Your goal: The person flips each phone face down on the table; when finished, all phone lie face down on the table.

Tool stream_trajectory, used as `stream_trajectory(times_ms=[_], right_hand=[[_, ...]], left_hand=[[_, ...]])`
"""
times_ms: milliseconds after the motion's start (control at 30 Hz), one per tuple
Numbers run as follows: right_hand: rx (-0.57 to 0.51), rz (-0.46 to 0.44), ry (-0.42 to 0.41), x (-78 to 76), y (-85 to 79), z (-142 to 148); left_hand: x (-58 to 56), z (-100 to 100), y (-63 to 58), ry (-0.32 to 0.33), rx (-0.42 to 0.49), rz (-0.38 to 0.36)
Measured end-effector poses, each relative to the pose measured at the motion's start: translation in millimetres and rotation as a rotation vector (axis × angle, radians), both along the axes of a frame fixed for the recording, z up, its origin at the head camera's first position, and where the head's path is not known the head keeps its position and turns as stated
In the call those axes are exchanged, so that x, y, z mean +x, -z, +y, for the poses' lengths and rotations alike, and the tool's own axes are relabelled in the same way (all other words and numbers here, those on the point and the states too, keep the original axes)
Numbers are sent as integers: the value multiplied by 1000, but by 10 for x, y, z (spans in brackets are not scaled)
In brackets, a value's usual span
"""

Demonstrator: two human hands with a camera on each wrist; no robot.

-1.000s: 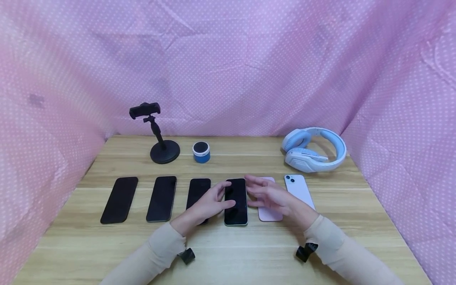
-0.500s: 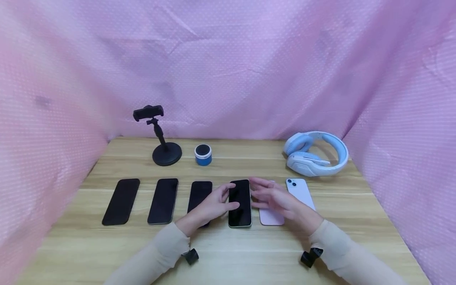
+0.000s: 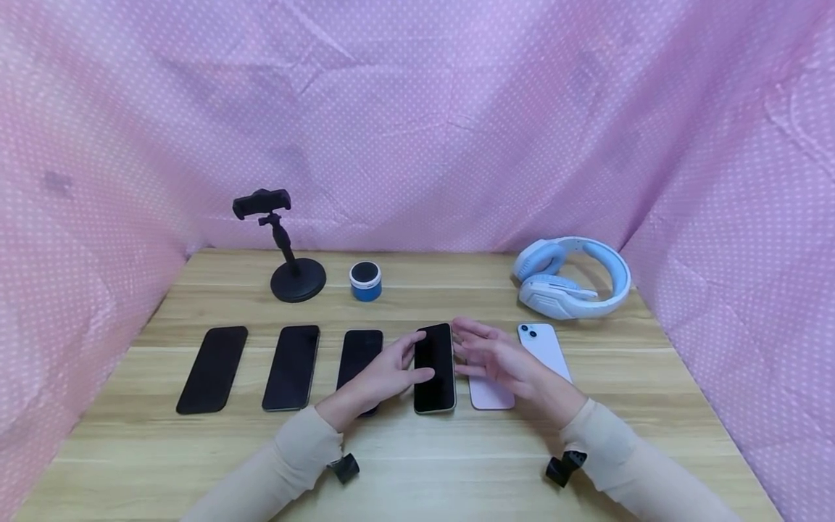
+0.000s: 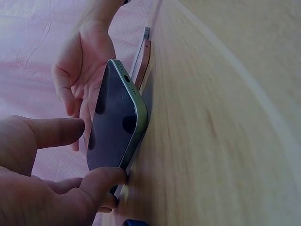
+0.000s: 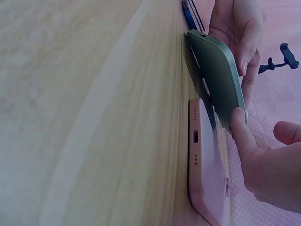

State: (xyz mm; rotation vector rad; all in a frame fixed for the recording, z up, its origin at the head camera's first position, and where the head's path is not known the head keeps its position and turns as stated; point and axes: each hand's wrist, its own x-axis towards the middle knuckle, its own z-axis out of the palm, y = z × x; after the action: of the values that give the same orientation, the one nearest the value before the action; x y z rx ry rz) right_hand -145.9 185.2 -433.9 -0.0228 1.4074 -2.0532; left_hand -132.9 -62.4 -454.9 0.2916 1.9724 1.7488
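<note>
A phone with a black screen and green back (image 3: 440, 391) lies tilted, its right long edge lifted off the table. My left hand (image 3: 385, 373) grips its left edge with bent fingers. The left thumb extends over the screen; contact is hard to judge. My right hand (image 3: 505, 362) touches the raised right edge and green back with extended fingertips, its thumb (image 5: 287, 133) apart. Under the right hand lies a pink phone (image 3: 491, 395), face down and partly hidden. Another dark-screened phone (image 3: 359, 351) sits left, partly covered by the left hand.
Two more dark-screened phones (image 3: 291, 366) lie farther left, and a white phone (image 3: 544, 348) lies face down at right. Behind them stand a black phone stand (image 3: 296, 279), a blue speaker (image 3: 366, 283) and white-blue headphones (image 3: 574, 279). A pink curtain (image 3: 417, 145) encloses the wooden table.
The green-backed phone's right edge has risen, so it now tilts toward the left. Both hands have stayed around it with little movement. The head view shifted slightly.
</note>
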Motion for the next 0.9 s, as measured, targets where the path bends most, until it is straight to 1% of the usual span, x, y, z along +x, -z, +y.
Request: stream_trajectory(times_ms=[267,433,900], right_hand=[[0,-1,38,3,-31,19],[-17,2,39,0,-35,28],[-43,12,53,16,-53,22]], left_hand=[[-7,42,-40,23,-54,9],[-3,63,-55,37,-69,27],[-34,98,-54,81,-131,26]])
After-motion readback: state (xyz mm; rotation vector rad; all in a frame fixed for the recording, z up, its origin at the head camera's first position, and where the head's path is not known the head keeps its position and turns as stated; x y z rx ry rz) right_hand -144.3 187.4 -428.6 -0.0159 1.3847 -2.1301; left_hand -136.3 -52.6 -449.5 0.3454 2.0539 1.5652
